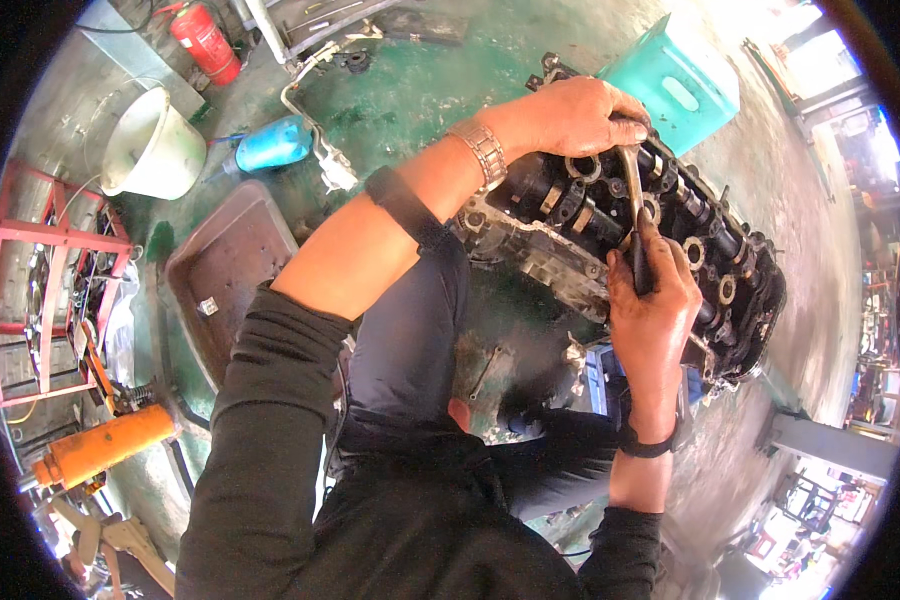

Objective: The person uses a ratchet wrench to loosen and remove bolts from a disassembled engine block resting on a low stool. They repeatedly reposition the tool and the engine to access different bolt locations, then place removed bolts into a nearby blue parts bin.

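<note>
A dark, oily cylinder head (550, 263) with camshafts and bearing caps lies before me, slanting from upper left to lower right. My right hand (658, 295) is closed around the dark handle of a ratchet wrench (632, 180), which stretches over the middle of the cylinder head. At the far end of the wrench, my left hand (575, 115) is curled with thumb and fingers pressed on the tool's head. That hand hides part of the wrench's head and whatever lies under it.
A turquoise plastic box (660, 85) stands behind the cylinder head. To the left are a brown tray (185, 275), a white bucket (155, 150), a blue bottle (273, 143) and a red fire extinguisher (205, 45). A spanner (485, 372) lies on the floor near my knees.
</note>
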{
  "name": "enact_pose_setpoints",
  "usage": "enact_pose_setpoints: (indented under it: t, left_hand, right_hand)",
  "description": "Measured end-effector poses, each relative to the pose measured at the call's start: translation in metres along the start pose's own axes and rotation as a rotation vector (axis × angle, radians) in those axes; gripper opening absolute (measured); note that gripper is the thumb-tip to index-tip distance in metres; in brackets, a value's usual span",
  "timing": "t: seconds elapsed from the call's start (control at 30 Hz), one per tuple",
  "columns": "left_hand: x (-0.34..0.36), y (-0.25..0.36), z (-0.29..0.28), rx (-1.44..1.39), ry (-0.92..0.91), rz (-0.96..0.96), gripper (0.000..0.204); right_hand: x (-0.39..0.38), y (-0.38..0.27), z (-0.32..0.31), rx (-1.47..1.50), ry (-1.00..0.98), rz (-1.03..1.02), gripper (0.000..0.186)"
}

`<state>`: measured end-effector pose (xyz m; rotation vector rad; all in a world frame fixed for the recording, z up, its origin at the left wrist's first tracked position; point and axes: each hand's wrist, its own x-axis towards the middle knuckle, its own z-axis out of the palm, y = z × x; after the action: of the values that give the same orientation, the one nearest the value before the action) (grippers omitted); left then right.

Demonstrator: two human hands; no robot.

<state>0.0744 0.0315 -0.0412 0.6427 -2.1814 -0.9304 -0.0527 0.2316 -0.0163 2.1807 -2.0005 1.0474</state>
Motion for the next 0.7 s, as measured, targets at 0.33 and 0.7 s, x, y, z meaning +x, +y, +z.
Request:
enact_pose_setpoints:
  t: [0.33, 0.7]
  left_hand:
    - [0.000, -0.002, 0.009, 0.248, 0.112, 0.077, 0.041]
    - [-0.008, 0.003, 0.007, 0.231, 0.099, 0.082, 0.045]
  right_hand:
    - [-0.001, 0.009, 0.000, -0.005, -0.037, 0.006, 0.042]
    - [0.001, 0.021, -0.008, -0.028, -0.105, -0.085, 0.044]
